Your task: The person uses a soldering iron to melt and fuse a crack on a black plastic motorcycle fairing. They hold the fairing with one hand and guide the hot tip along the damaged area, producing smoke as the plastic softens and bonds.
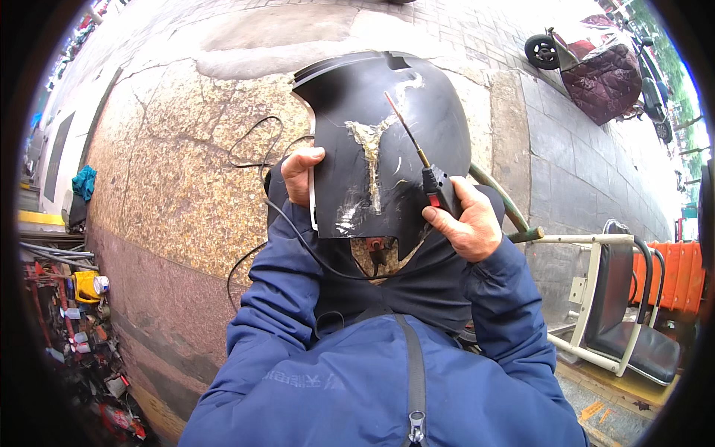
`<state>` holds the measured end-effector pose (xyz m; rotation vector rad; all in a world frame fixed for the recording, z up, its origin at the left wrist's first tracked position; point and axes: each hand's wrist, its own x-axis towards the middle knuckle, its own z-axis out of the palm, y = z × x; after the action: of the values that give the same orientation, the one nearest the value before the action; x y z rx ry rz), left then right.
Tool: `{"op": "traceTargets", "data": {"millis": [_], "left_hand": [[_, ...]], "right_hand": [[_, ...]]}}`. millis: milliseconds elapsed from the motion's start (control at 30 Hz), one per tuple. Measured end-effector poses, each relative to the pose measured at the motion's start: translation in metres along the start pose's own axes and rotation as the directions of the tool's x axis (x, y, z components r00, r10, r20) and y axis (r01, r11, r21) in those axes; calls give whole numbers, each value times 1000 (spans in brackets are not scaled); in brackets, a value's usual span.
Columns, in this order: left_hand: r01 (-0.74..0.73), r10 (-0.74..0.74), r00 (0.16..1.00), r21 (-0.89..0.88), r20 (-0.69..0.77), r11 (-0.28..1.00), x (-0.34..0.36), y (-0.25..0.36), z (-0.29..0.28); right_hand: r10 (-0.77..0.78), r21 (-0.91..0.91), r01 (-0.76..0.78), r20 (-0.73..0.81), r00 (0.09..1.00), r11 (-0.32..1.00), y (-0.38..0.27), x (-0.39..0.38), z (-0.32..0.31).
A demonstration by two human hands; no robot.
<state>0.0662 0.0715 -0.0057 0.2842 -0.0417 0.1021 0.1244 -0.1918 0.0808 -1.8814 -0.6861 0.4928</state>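
A large curved black plastic panel (432, 134), like a scooter body part, rests across my lap. A rough, Y-shaped seam of pale, melted-looking material (371, 160) runs down its middle, with white scuffs near the lower edge. My left hand (299, 175) is closed on the panel's left edge, thumb on the outer face. In my right hand (474, 222) is a black soldering iron (439, 186) with a red button and a long thin metal rod. The rod points up and left over the panel; whether its tip touches the surface I cannot tell.
A black cable (298, 235) loops from the left across my lap. At the right stands a metal-framed chair (622, 320) with dark padding, near an orange barrier (670, 276). Tools and parts (82, 320) lie heaped at the left. A scooter with a quilted maroon cover (603, 78) stands far right.
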Motion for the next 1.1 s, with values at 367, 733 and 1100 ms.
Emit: {"op": "traceTargets", "data": {"millis": [367, 733, 1100], "left_hand": [[32, -55, 996, 321, 63, 947, 17, 7, 45], [47, -153, 965, 430, 214, 902, 71, -37, 120], [-102, -109, 945, 594, 308, 798, 74, -52, 195]], "right_hand": [[71, 178, -24, -261, 963, 984, 19, -15, -4], [-37, 222, 197, -570, 821, 955, 30, -50, -26], [-32, 440, 373, -612, 790, 817, 25, -59, -29]]}}
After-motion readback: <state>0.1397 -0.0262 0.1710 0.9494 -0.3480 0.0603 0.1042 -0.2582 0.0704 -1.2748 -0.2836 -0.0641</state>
